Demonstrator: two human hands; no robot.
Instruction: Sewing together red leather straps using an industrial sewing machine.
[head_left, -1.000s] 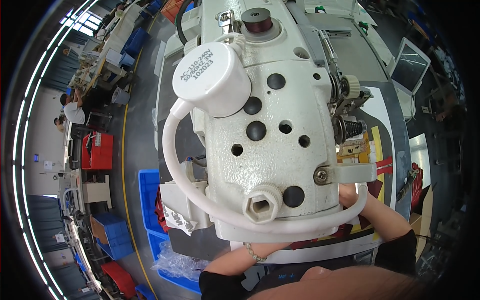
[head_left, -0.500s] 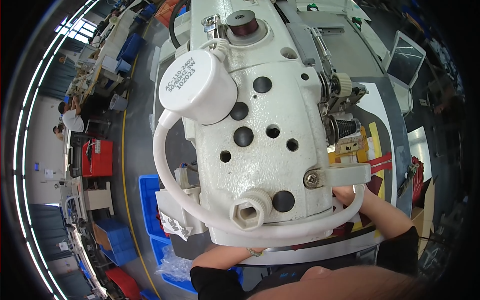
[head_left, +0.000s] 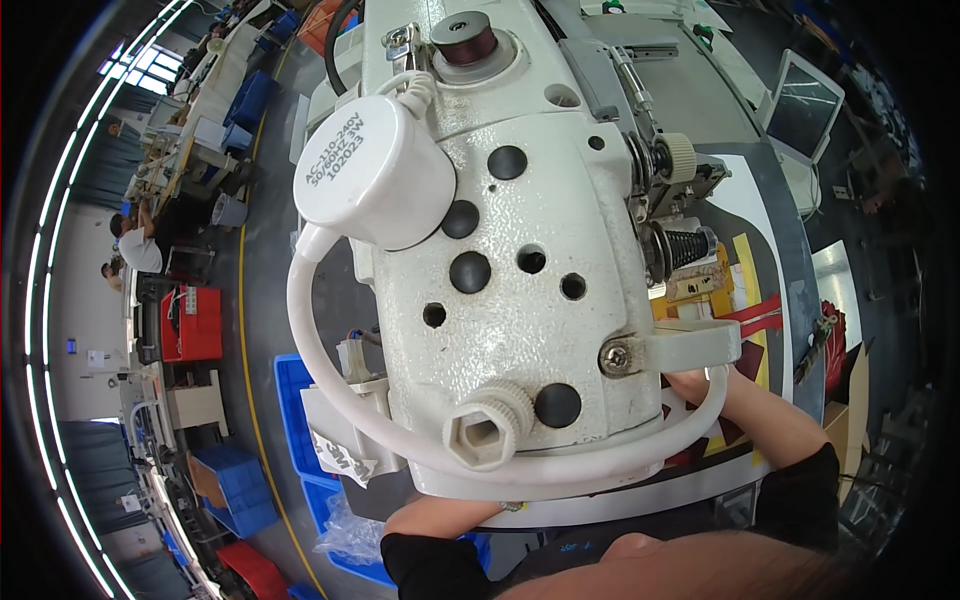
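Observation:
A large white sewing machine head (head_left: 520,340) fills the middle of the view and covers most of what my hands do. My left forearm (head_left: 440,514) goes in under its near end; a bracelet shows at the wrist, and the hand itself is hidden. On the machine's right side, my right hand (head_left: 690,384) is partly seen behind a white bracket and hose, its fingers hidden. Dark red material (head_left: 728,431) lies close to that hand. Beyond it, red strips (head_left: 757,315) rest near a yellow edge strip. What either hand holds cannot be made out.
A white round canister (head_left: 375,175) with a thick hose (head_left: 340,370) stands on the machine's left. A dark red thread bobbin (head_left: 465,40) sits on top. Blue bins (head_left: 296,410) and clear plastic (head_left: 350,525) are at left. A screen (head_left: 803,105) stands far right. People sit at distant benches.
The view has shifted slightly, so the machine appears a little farther left. Both forearms keep nearly the same place beside and under the machine.

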